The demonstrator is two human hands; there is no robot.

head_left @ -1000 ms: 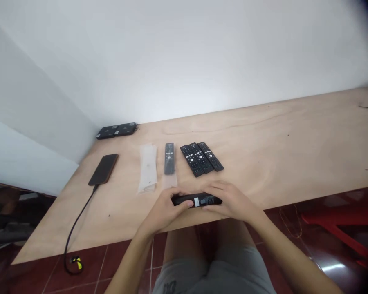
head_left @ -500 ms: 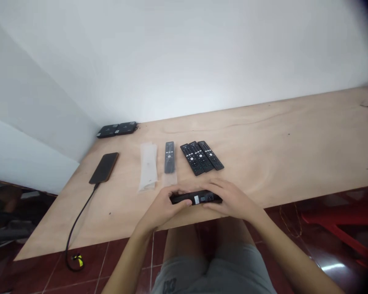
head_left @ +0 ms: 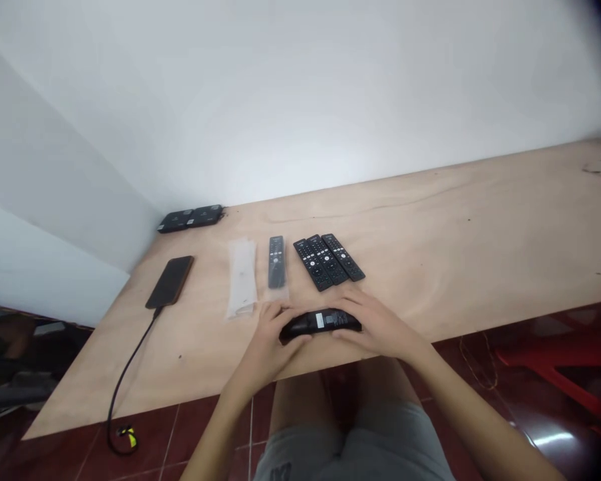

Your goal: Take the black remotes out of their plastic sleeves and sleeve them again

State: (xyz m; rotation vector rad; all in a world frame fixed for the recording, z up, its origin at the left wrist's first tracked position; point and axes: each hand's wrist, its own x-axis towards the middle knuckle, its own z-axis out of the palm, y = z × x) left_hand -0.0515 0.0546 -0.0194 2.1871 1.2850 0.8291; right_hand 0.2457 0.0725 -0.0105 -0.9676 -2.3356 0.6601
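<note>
Near the table's front edge a black remote (head_left: 320, 321) lies crosswise, its labelled back showing. My left hand (head_left: 275, 337) is closed round its left end, and my right hand (head_left: 373, 323) grips the right end between thumb and fingers. Just beyond my hands three black remotes (head_left: 326, 259) lie side by side, buttons up. Left of them is a remote in a clear sleeve (head_left: 276, 262). Farther left lie translucent plastic sleeves (head_left: 242, 277).
A phone (head_left: 170, 282) with a black cable (head_left: 125, 374) lies on the wooden table (head_left: 481, 247) at the left. Two black boxes (head_left: 190, 218) sit by the wall. A red stool (head_left: 551, 361) stands at the right.
The held remote has rolled slightly, showing more of its back. My left thumb has shifted left toward the remote's lower edge. The view has tilted a little.
</note>
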